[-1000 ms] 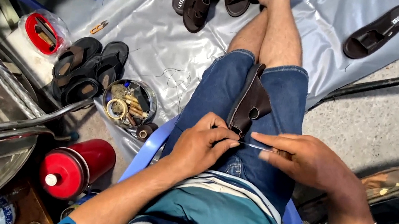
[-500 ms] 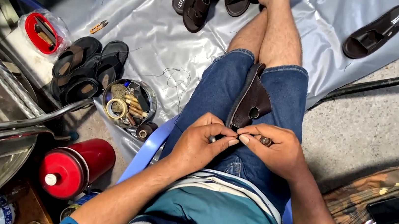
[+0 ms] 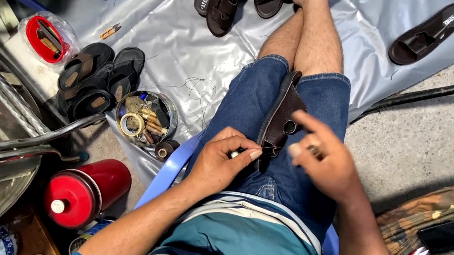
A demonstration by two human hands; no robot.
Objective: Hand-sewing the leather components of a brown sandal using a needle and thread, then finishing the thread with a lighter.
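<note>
Partly blurred right hand (image 3: 327,163), sandal (image 3: 283,119) edge-on; left hand (image 3: 224,164) pinching

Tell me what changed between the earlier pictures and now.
The right hand, which had closed in against the left hand half a second ago, has pulled away to the person's right, fingers now spread and blurred. The left hand stayed put, still pinching a small tool at the edge of the brown sandal, which remains clamped between the knees.

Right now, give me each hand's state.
Left hand: pinched shut on a needle at the brown sandal.
Right hand: blurred, grip cannot be told.
</note>
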